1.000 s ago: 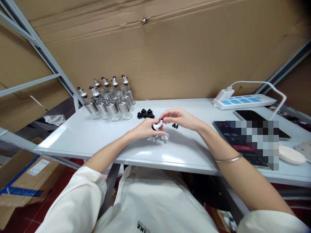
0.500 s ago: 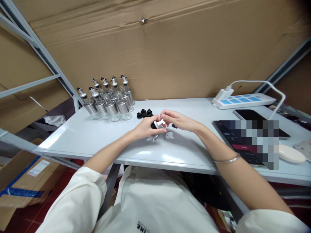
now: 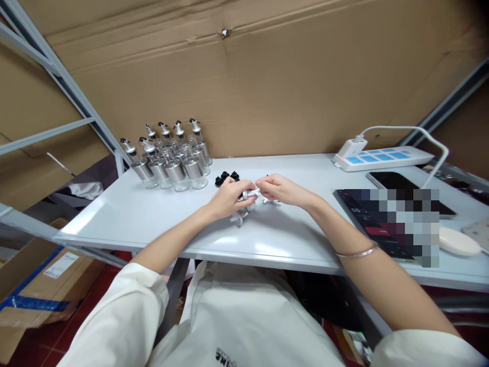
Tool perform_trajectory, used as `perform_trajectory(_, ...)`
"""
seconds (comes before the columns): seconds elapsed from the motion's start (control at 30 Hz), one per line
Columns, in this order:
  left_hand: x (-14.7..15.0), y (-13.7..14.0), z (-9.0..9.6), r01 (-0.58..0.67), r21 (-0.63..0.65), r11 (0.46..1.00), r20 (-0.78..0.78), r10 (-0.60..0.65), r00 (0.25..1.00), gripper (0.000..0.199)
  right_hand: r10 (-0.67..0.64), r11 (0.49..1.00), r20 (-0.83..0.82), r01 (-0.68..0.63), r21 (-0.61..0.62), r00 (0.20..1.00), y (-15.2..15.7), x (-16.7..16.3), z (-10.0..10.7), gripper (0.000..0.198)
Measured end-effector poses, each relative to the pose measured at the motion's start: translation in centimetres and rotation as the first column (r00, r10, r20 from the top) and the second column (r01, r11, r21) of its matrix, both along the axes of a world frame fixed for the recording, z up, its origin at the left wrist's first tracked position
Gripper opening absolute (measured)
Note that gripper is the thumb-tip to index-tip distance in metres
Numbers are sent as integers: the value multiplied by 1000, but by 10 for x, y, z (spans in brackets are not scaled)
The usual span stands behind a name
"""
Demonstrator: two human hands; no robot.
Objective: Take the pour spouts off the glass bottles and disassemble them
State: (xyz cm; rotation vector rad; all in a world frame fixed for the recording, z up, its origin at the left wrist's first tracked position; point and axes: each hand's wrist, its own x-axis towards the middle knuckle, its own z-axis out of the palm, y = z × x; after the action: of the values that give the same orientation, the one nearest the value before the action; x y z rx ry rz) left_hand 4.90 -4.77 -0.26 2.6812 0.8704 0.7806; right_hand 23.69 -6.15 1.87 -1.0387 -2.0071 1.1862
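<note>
My left hand [image 3: 226,198] is closed around a white and silver pourer spout [image 3: 250,193], its narrow tip pointing right. Close to that tip, my right hand [image 3: 281,190] has its fingertips pinched together; whatever sits in them is too small or hidden to make out. Just beyond the left hand lies a cluster of black round stoppers [image 3: 225,178], partly covered by the fingers. Loose pale spout parts [image 3: 237,219] rest on the table below the left hand, and more pale pieces [image 3: 270,201] lie under the right hand.
Several glass bottles with steel sleeves [image 3: 176,173], some topped with pourers, stand at the back left of the white table [image 3: 153,224]. On the right are a power strip [image 3: 385,158] with a cable, a dark phone [image 3: 397,186], a tablet [image 3: 359,216] and a cream round object [image 3: 458,241].
The left hand has turned, so its fingers now lie over the spout. The right fingers have closed into a pinch and moved slightly, now covering the small black pieces seen before.
</note>
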Motion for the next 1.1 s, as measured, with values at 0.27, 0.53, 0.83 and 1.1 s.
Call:
perform_trajectory(0.27,1,-2,3,-58,122,991,1,58,998,20,-35,991,87,23,134,996,-3,4,10,40)
perform_trajectory(0.53,0,-7,6,-77,-104,992,129,90,988,24,-55,985,38,48,166,998,1,13,11,46)
perform_trajectory(0.83,-4,1,8,-112,-272,956,338,204,919,23,-369,909,-69,376,181,927,12,57,15,25)
perform_trajectory(1.1,-3,-1,8,-113,-246,963,321,191,928,22,-435,891,408,320,321,803,25,64,0,19)
